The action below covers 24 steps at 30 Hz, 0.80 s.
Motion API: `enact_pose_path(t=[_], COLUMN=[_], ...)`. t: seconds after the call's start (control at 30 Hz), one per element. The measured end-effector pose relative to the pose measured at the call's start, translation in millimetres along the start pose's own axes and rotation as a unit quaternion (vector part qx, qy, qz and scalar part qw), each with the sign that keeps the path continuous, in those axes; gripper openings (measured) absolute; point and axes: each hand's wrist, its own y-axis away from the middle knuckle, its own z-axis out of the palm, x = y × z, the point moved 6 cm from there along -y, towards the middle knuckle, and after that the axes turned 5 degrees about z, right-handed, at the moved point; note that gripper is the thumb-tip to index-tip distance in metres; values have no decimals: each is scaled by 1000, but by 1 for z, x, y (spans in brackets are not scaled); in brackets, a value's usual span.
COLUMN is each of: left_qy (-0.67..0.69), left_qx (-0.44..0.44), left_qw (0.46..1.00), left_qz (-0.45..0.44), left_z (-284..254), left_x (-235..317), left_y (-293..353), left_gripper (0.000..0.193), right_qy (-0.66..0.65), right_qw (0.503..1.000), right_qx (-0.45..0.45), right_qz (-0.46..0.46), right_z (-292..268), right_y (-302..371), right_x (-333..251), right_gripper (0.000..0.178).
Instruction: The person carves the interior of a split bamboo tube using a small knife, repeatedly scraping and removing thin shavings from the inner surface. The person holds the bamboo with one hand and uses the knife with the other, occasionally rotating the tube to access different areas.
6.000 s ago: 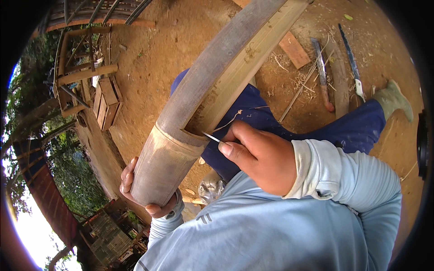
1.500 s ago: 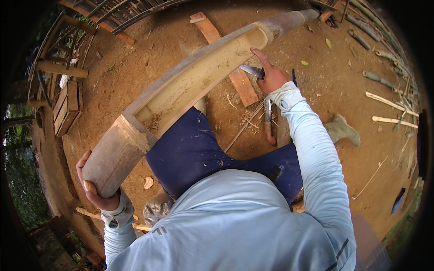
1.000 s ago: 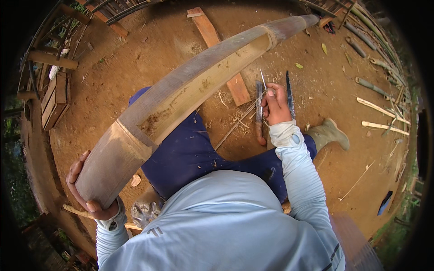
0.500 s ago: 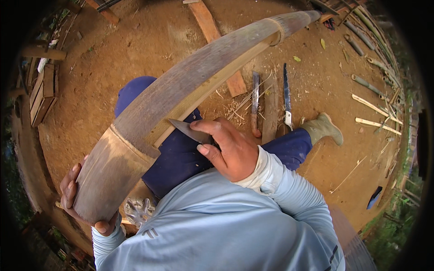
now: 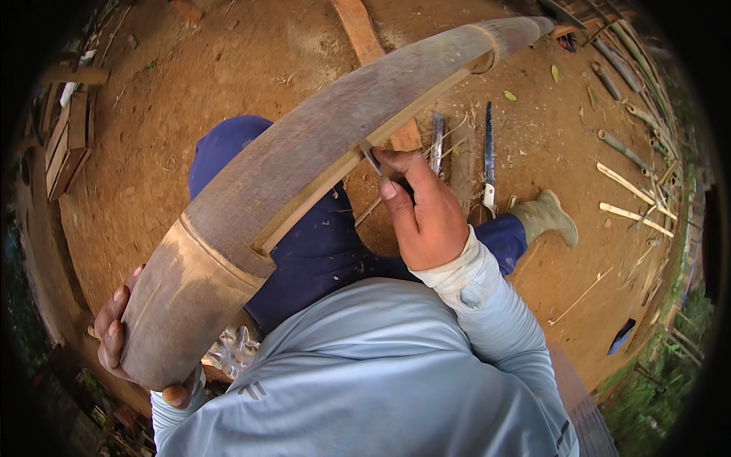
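A thick bamboo pole (image 5: 304,137) slants across the view, from the lower left to the upper right, over my blue-trousered leg. A long opening with pale cut edges runs along its near side, ending close to a node ring. My left hand (image 5: 116,327) is wrapped round the near end, fingers on the outer side and thumb underneath. In a pinch, my right hand (image 5: 426,209) holds a small knife blade (image 5: 371,158) against the cut edge, midway along the pole. The knife's handle is hidden by my fingers.
On the dirt ground beyond my right hand lie a long knife (image 5: 437,141), a saw (image 5: 488,160) and a wooden plank (image 5: 358,30). Several bamboo lengths (image 5: 624,145) lie at the right, and a wooden crate (image 5: 70,145) stands at the left.
My right hand has moved up and away along the opening with the knife, and the blade has turned more edge-on. My left hand keeps its grip; the pole has shifted slightly.
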Motion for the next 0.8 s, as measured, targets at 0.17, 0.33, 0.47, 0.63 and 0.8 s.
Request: enact_pose_path(t=[0.17,0.33,0.47,0.63,0.8], left_qy=[24,12,3,6,-1], left_qx=[-54,-67,-70,-60,-63], left_qw=[997,997,997,997,997], left_qz=[46,39,41,38,37], left_z=[-2,2,-1,-2,-3], left_x=[-2,3,1,3,0], left_y=[-1,0,1,3,3], left_gripper=[88,85,86,86,87], right_qy=[24,16,23,35,48], right_qw=[995,1000,999,996,999], right_qx=[-94,19,-42,37,0], right_qz=[-6,7,19,69,19], right_z=[16,-6,1,-21,-10], right_y=[18,-4,12,-11,6], right_x=[-31,9,-4,33,13], right_gripper=[26,26,26,26,25])
